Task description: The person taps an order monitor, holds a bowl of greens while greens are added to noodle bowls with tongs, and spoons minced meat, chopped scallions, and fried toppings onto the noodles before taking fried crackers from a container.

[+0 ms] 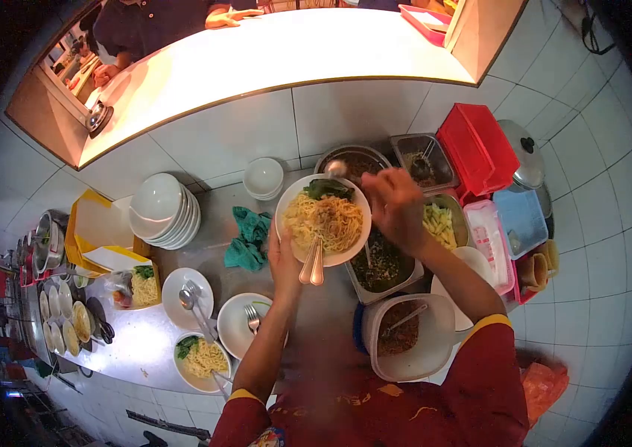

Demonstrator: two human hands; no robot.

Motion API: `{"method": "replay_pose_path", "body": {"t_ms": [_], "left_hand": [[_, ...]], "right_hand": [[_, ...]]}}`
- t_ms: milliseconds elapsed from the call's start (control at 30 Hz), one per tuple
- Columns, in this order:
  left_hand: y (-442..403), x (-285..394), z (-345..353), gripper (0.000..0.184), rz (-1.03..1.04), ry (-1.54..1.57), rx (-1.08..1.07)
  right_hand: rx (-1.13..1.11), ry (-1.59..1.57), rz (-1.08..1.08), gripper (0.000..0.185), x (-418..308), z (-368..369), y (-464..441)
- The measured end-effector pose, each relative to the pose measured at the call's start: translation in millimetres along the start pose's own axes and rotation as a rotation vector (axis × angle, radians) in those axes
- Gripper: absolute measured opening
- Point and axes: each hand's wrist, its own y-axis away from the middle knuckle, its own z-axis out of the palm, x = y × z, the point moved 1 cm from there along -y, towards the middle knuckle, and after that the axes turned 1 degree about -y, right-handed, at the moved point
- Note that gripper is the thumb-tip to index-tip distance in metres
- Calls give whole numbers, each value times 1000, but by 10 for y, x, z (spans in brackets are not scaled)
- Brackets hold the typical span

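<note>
My left hand [284, 261] is closed on the rim of a white bowl of noodles [323, 220], holding it above the counter. The noodles carry dark green leaves and a brown minced topping, and the handles of cutlery [313, 268] stick out over the near rim. Slightly blurred, my right hand [398, 207] is closed at the bowl's right side. It grips a spoon [337, 168], whose rounded end is above the bowl's far edge. Beyond that is a round metal pot [357, 158] of brown food, partly hidden by the bowl and hand.
Stacked white plates [159, 208], small bowls [264, 177] and a green cloth [247, 238] lie left. Right are a greens tray [383, 264], a mince tub [413, 339] and a red basket [478, 149]. Another noodle bowl [202, 361] stands near. Someone's hand [232, 16] rests on the serving ledge.
</note>
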Motion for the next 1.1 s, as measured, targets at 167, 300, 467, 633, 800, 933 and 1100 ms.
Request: {"method": "replay_pose_path", "body": {"t_ms": [167, 300, 467, 633, 800, 933, 1100], "left_hand": [[45, 80, -100, 41, -9, -128, 23], [117, 127, -181, 41, 46, -238, 19], [111, -82, -385, 41, 2, -132, 77], [103, -100, -367, 41, -17, -246, 137], [84, -44, -360, 40, -24, -183, 102], [-10, -164, -406, 40, -9, -124, 44], [29, 110, -106, 41, -42, -99, 72]], "right_hand": [[-253, 293, 120, 9, 697, 602, 40], [-764, 419, 214, 9, 764, 922, 192], [-918, 155, 483, 17, 856, 905, 195], [-1093, -228, 741, 23, 1239, 976, 187], [-871, -254, 681, 19, 1350, 775, 149], [-671, -286, 524, 17, 870, 338, -74], [-520, -360, 495, 17, -99, 12, 89]]}}
